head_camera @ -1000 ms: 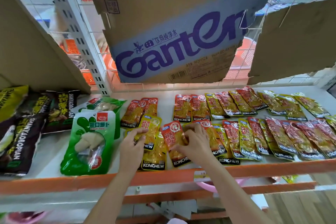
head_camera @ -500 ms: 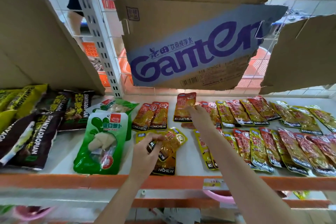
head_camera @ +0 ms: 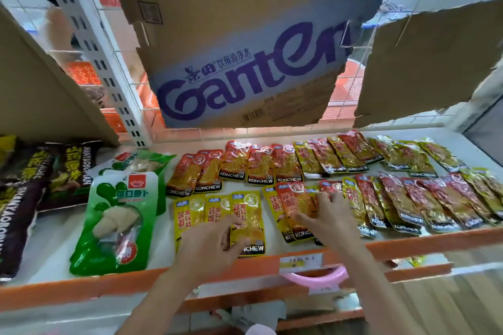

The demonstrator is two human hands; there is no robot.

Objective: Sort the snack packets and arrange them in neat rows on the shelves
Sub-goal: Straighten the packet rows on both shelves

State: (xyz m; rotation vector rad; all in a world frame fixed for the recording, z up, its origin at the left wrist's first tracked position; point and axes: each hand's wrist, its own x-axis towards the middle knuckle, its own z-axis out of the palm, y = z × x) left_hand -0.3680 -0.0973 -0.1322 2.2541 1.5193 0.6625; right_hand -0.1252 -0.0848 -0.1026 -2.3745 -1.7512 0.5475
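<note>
Small KONCHEW snack packets, orange and yellow, lie on a white shelf with an orange front rim (head_camera: 109,283). A back row (head_camera: 285,163) runs from the middle to the right, and a front row (head_camera: 408,204) overlaps toward the right edge. Three yellow packets lie side by side at front centre. My left hand (head_camera: 215,242) pinches the rightmost yellow packet (head_camera: 249,215) near its lower edge. My right hand (head_camera: 326,217) holds an orange packet (head_camera: 295,202) between thumb and fingers, on top of a small overlapping pile.
Two green pouches (head_camera: 117,220) lie left of the yellow packets, with dark bags (head_camera: 21,198) further left. A torn Ganten cardboard flap (head_camera: 245,76) hangs low over the shelf's back. A pink bowl (head_camera: 315,277) sits on the level below.
My right hand came back from the back row, where it left an orange packet, to the front pile. My left hand spread the bunched yellow packets into a row of three.
</note>
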